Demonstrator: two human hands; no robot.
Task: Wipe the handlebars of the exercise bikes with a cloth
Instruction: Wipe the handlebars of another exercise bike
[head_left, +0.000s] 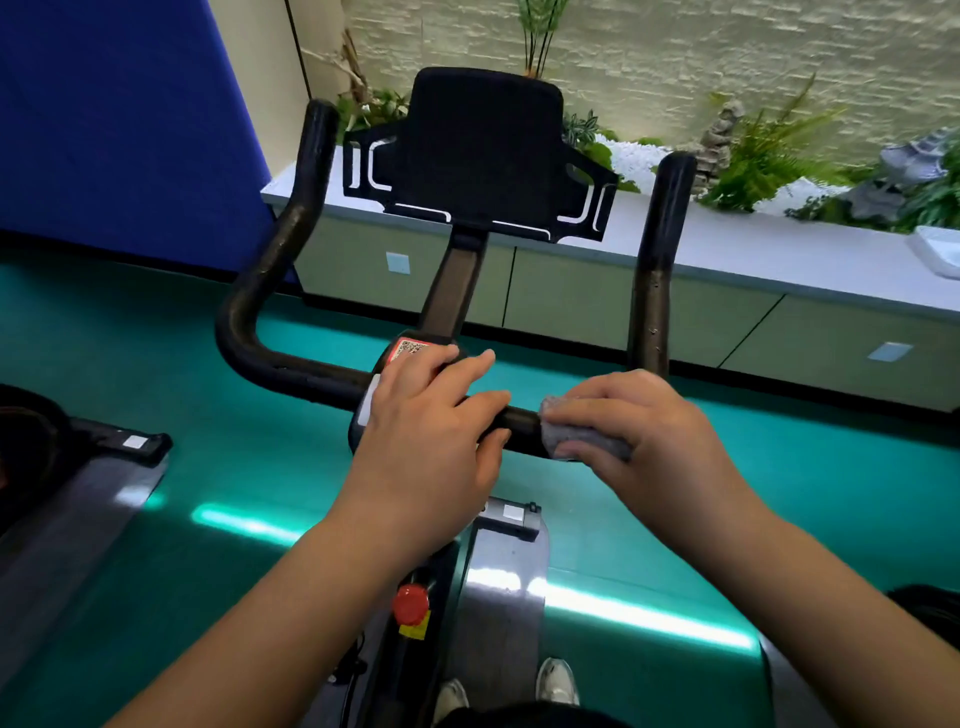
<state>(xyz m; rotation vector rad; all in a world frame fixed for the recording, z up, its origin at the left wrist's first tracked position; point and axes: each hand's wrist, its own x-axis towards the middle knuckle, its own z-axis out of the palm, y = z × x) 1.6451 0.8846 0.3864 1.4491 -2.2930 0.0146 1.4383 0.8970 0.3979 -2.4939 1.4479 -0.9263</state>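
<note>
The right hand (644, 426) curls round a small grey cloth (582, 441), pressing it on the black padded handlebar (291, 371) beside the centre. The left hand (431, 415) rests flat, fingers straight, over the handlebar's middle clamp, holding nothing.

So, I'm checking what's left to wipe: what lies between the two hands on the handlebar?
In the head view, only a short bare stretch of black handlebar separates the left hand from the right hand gripping the grey cloth.
</note>
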